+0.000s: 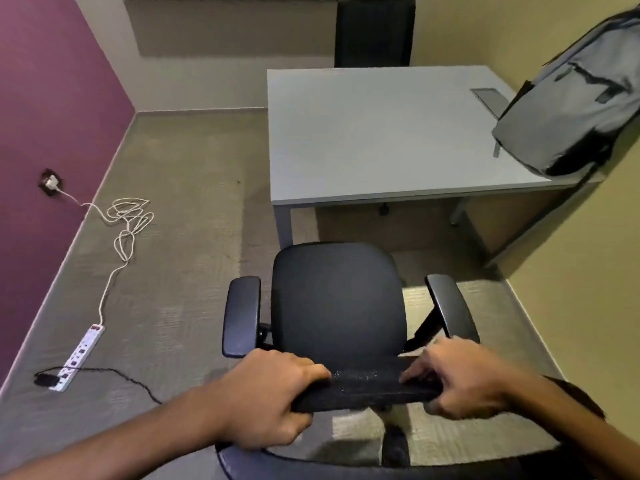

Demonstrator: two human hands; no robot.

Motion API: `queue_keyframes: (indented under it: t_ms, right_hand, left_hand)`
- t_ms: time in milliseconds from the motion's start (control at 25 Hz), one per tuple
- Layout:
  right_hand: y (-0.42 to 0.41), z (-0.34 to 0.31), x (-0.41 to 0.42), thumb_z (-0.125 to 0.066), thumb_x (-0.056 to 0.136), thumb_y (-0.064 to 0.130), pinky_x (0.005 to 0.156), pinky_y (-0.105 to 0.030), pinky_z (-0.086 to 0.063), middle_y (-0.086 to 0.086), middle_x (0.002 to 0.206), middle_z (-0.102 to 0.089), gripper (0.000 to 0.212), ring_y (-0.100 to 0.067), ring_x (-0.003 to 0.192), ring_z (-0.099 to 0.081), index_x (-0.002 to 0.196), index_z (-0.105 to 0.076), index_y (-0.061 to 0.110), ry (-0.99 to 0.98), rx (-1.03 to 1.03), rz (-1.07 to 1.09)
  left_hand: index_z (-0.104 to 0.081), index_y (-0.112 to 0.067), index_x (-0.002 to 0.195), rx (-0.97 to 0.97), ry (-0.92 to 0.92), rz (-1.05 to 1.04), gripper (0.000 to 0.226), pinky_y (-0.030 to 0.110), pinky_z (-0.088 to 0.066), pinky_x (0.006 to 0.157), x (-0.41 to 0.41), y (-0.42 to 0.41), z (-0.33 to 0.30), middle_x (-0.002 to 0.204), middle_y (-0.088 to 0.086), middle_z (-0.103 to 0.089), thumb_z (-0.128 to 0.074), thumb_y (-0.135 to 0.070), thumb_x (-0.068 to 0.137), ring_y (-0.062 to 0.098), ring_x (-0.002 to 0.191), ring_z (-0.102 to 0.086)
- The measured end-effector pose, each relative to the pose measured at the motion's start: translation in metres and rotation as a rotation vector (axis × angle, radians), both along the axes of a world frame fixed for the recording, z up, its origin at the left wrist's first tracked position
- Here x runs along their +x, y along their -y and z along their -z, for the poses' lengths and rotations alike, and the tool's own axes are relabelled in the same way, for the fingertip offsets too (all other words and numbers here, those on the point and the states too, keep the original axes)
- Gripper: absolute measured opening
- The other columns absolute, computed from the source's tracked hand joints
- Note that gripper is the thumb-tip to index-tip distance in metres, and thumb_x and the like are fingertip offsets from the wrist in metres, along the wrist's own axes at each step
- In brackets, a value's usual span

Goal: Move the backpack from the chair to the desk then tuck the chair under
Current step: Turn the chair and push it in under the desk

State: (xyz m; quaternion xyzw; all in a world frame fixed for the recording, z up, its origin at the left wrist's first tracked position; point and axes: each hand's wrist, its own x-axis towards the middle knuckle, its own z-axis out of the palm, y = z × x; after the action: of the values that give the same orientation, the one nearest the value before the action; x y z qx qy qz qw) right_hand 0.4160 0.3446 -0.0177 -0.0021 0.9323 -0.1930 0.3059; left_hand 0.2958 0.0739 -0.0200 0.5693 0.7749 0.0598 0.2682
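A grey backpack (571, 102) stands on the right end of the grey desk (363, 140), leaning against the yellow wall. A black office chair (337, 299) with two armrests stands in front of the desk, its seat bare and facing the desk edge. My left hand (266, 396) grips the top of the chair's backrest (367, 389) on the left side. My right hand (464, 379) holds the same backrest top on the right. The chair's front edge sits just short of the desk.
A white power strip (78, 358) and its coiled white cable (128, 220) lie on the carpet at the left, plugged into the purple wall. A black cord trails beside it. A second black chair (374, 29) stands behind the desk. The yellow wall runs close on the right.
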Motion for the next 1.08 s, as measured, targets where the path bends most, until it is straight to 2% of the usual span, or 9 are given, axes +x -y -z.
queue_keyframes:
  t_ms: [80, 240, 360, 440, 520, 680, 840, 960, 1080]
  right_hand:
    - [0.016, 0.000, 0.007, -0.057, 0.066, 0.045, 0.077, -0.025, -0.057, 0.014, 0.096, -0.077, 0.053, -0.004, 0.082, -0.068, 0.118, -0.067, 0.046, -0.008, 0.067, 0.106]
    - [0.040, -0.001, 0.023, -0.052, 0.070, 0.048, 0.052, -0.005, -0.041, 0.016, 0.086, -0.075, 0.052, 0.010, 0.061, -0.059, 0.117, -0.072, 0.038, -0.040, 0.063, 0.252]
    - [0.057, 0.001, 0.030, -0.051, 0.075, 0.047, 0.051, -0.002, -0.033, 0.015, 0.102, -0.077, 0.049, 0.001, 0.073, -0.065, 0.118, -0.072, 0.036, -0.085, 0.061, 0.272]
    - [0.069, 0.003, 0.031, -0.051, 0.076, 0.049, 0.050, 0.001, -0.030, 0.011, 0.104, -0.078, 0.048, 0.005, 0.067, -0.059, 0.118, -0.072, 0.036, -0.144, 0.057, 0.278]
    - [0.081, 0.005, 0.028, -0.046, 0.073, 0.054, 0.051, -0.004, -0.034, 0.000, 0.090, -0.078, 0.055, 0.004, 0.055, -0.054, 0.115, -0.073, 0.032, -0.179, 0.017, 0.279]
    - [0.113, 0.003, 0.016, -0.043, 0.080, 0.055, 0.067, -0.034, -0.054, -0.007, 0.078, -0.074, 0.054, -0.020, 0.067, -0.063, 0.101, -0.075, 0.016, -0.133, 0.003, 0.262]
    - [0.153, -0.002, -0.001, -0.041, 0.075, 0.064, 0.057, -0.030, -0.044, -0.001, 0.062, -0.062, 0.058, -0.017, 0.058, -0.053, 0.085, -0.068, 0.013, -0.093, 0.040, 0.370]
    - [0.182, -0.007, -0.019, -0.041, 0.075, 0.079, 0.062, -0.028, -0.045, 0.001, 0.079, -0.072, 0.070, -0.016, 0.069, -0.060, 0.100, -0.073, 0.022, -0.058, 0.108, 0.463]
    - [0.217, -0.008, -0.028, -0.041, 0.070, 0.092, 0.085, -0.028, -0.051, 0.008, 0.114, -0.073, 0.087, -0.011, 0.093, -0.065, 0.131, -0.061, 0.034, -0.062, 0.018, 0.683]
  left_hand:
    - [-0.042, -0.039, 0.138, 0.011, 0.090, -0.020, 0.057, 0.037, -0.046, 0.092, -0.009, 0.020, -0.001, 0.133, -0.012, -0.059, -0.047, -0.043, 0.081, 0.016, 0.119, -0.054]
    - [-0.039, -0.043, 0.140, 0.034, 0.074, -0.012, 0.048, 0.038, -0.047, 0.094, -0.013, 0.039, -0.002, 0.136, -0.019, -0.057, -0.045, -0.054, 0.093, 0.011, 0.121, -0.053]
    - [-0.039, -0.041, 0.142, 0.011, 0.006, -0.024, 0.058, 0.035, -0.046, 0.096, -0.013, 0.049, -0.007, 0.138, -0.019, -0.056, -0.039, -0.068, 0.091, 0.009, 0.124, -0.052]
    - [-0.042, -0.037, 0.142, 0.064, -0.096, -0.054, 0.070, 0.029, -0.046, 0.097, -0.004, 0.058, -0.010, 0.138, -0.018, -0.057, -0.028, -0.077, 0.086, 0.008, 0.123, -0.054]
    - [-0.053, -0.033, 0.135, 0.150, -0.216, -0.142, 0.078, 0.023, -0.043, 0.096, 0.005, 0.069, -0.015, 0.132, -0.017, -0.062, -0.019, -0.080, 0.085, 0.007, 0.118, -0.058]
    - [-0.071, -0.023, 0.114, 0.184, -0.318, -0.215, 0.063, 0.032, -0.044, 0.093, -0.003, 0.094, -0.014, 0.114, -0.008, -0.073, -0.034, -0.067, 0.087, 0.016, 0.106, -0.067]
    - [-0.075, -0.019, 0.101, 0.290, -0.354, -0.187, 0.049, 0.033, -0.038, 0.087, -0.038, 0.114, -0.008, 0.100, -0.005, -0.076, -0.045, -0.053, 0.083, 0.019, 0.094, -0.070]
    - [-0.072, -0.022, 0.108, 0.292, -0.320, -0.102, 0.050, 0.031, -0.042, 0.088, -0.079, 0.126, -0.008, 0.104, -0.009, -0.074, -0.042, -0.055, 0.085, 0.015, 0.100, -0.067]
    - [-0.070, -0.025, 0.112, 0.294, -0.302, -0.015, 0.055, 0.036, -0.043, 0.092, -0.121, 0.131, -0.006, 0.110, -0.007, -0.073, -0.037, -0.060, 0.086, 0.015, 0.106, -0.064]
